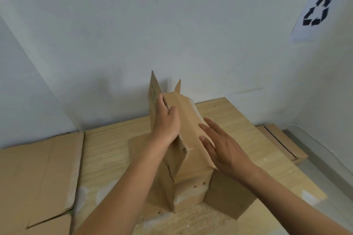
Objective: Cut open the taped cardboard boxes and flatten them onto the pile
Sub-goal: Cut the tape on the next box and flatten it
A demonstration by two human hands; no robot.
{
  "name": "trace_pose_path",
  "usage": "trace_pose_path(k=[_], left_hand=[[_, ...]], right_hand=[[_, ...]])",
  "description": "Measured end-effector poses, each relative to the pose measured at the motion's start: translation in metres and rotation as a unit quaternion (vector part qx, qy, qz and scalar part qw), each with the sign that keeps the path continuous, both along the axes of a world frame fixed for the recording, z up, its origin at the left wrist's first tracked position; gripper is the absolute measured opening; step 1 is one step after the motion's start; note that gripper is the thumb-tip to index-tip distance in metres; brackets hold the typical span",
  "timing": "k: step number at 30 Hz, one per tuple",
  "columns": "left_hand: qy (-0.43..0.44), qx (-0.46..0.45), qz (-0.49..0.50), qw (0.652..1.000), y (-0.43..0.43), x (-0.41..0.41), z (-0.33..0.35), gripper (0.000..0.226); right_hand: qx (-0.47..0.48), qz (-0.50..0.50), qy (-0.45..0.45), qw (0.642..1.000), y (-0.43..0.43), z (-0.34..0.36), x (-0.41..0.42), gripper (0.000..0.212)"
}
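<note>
A brown cardboard box (188, 181) stands opened on the wooden table (112, 154), its flaps spread out and up. My left hand (168, 122) grips the upper edge of the box's left wall, thumb on one side and fingers curled over the other. With straight fingers, my right hand (221, 145) presses flat against the right side of a folded top flap. Torn white tape shows along the flap's edge. No cutting tool is in view.
Flattened cardboard (38, 173) lies in a pile at the table's left side. More flat cardboard (284, 143) lies on the floor to the right, by the wall. A paper sheet with a recycling sign (317, 11) hangs on the wall at the upper right.
</note>
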State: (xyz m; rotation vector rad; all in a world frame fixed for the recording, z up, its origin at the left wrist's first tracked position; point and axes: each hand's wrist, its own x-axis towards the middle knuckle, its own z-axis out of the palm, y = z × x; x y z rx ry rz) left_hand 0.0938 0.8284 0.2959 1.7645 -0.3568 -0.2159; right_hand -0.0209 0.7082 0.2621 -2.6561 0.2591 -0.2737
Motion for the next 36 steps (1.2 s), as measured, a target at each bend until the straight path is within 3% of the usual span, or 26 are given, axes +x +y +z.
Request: trace_pose_path(k=[3, 7, 12, 14, 17, 22, 26, 29, 32, 36], left_hand=[[-0.06, 0.049, -0.04, 0.996, -0.018, -0.002, -0.015, 0.055], [-0.12, 0.196, -0.09, 0.969, -0.02, 0.005, -0.049, 0.054], [-0.195, 0.31, -0.144, 0.919, -0.006, 0.021, -0.066, 0.046], [-0.203, 0.303, -0.154, 0.918, -0.003, 0.027, -0.067, 0.046], [-0.215, 0.222, -0.139, 0.941, 0.004, 0.036, -0.069, 0.042], [-0.109, 0.08, -0.042, 0.99, 0.028, 0.051, -0.063, 0.038], [-0.087, 0.091, 0.03, 0.992, 0.047, 0.075, -0.07, 0.044], [-0.035, 0.142, -0.037, 0.989, 0.056, 0.092, -0.076, 0.069], [-0.038, 0.153, -0.112, 0.981, 0.052, 0.098, -0.073, 0.091], [-0.075, 0.12, -0.102, 0.985, 0.04, 0.107, -0.072, 0.081]], right_hand=[[0.032, -0.025, -0.056, 0.998, -0.01, 0.005, -0.001, 0.044], [0.082, -0.05, -0.108, 0.989, -0.017, 0.013, 0.004, 0.04], [0.082, -0.03, -0.098, 0.991, -0.01, 0.022, 0.026, 0.041], [0.088, -0.006, -0.05, 0.995, -0.001, 0.019, 0.04, 0.042], [0.093, 0.007, 0.004, 0.996, 0.015, 0.004, 0.062, 0.041], [0.006, -0.073, 0.071, 0.995, 0.025, -0.019, 0.078, 0.065], [-0.009, -0.061, 0.094, 0.994, 0.02, -0.028, 0.084, 0.064], [-0.029, -0.046, 0.087, 0.995, 0.019, -0.033, 0.087, 0.064], [-0.04, -0.034, 0.078, 0.996, 0.017, -0.035, 0.09, 0.065], [-0.051, -0.005, 0.073, 0.996, 0.011, -0.031, 0.094, 0.064]])
